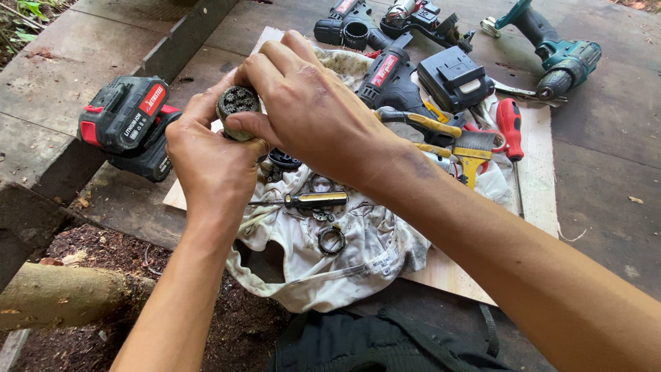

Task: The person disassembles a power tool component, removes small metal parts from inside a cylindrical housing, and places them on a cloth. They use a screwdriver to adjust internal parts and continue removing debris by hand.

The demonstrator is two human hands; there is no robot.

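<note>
Two hands grip small round greasy grey metal gear housing (237,105) above stained white cloth (344,255): left hand (210,162) cupping below; right hand (306,103) pinching rim; beyond, red-handled screwdriver (510,124); teal cordless drill (558,55) farthest.

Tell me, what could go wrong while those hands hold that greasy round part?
The round metal part, pinched between the left hand and right hand, looks greasy, so it might slip and fall.

Small rings lie loose on the dirty white cloth near the board's edge; a nudge could roll them into the dirt.

The forearms hover over a screwdriver and could bump it.
</note>
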